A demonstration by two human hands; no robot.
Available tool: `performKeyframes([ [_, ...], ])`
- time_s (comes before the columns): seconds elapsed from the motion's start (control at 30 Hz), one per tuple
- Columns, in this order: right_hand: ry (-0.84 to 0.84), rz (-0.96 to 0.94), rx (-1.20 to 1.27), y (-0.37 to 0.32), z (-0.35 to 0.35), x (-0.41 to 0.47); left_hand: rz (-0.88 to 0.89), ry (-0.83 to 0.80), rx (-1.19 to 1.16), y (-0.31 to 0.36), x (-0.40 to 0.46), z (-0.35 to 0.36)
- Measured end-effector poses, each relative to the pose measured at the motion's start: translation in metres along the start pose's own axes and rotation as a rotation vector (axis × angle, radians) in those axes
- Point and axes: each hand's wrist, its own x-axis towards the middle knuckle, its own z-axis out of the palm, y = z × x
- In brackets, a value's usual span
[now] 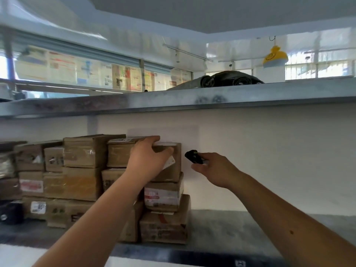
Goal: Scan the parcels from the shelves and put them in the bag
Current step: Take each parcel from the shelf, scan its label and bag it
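Observation:
Brown cardboard parcels are stacked on a grey metal shelf [240, 226]. My left hand [148, 158] grips the topmost parcel [119, 155] of the right-hand stack, fingers curled over its upper edge and thumb on its front face. To its right, my right hand [215, 168] holds a small black scanner [193, 156], its nose turned toward the parcel's right side, a short gap away. Two more parcels [163, 197] lie beneath the gripped one. No bag is in view.
More parcels [81, 170] fill the shelf to the left, with a dark item [10, 212] at the far left. The white wall stands behind. An upper shelf [173, 101] overhangs, carrying a black bundle [231, 79]. The shelf's right part shows bare grey surface.

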Motion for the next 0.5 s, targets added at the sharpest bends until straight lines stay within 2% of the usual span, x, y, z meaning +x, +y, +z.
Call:
performKeyframes([
  [0.1, 0.005, -0.001, 0.031, 0.008, 0.001, 0.011, -0.122, -0.016, -0.293, 0.004, 0.006, 0.013],
  [0.23, 0.016, -0.017, 0.014, 0.016, -0.002, 0.016, -0.293, -0.014, -0.536, 0.006, 0.025, 0.032],
  [0.37, 0.005, -0.038, 0.025, 0.021, -0.006, 0.017, -0.449, -0.201, -0.581, 0.008, 0.037, 0.039],
  [0.5, -0.026, -0.057, 0.106, 0.021, -0.008, 0.013, -0.558, -0.316, -0.711, 0.007, 0.032, 0.029],
])
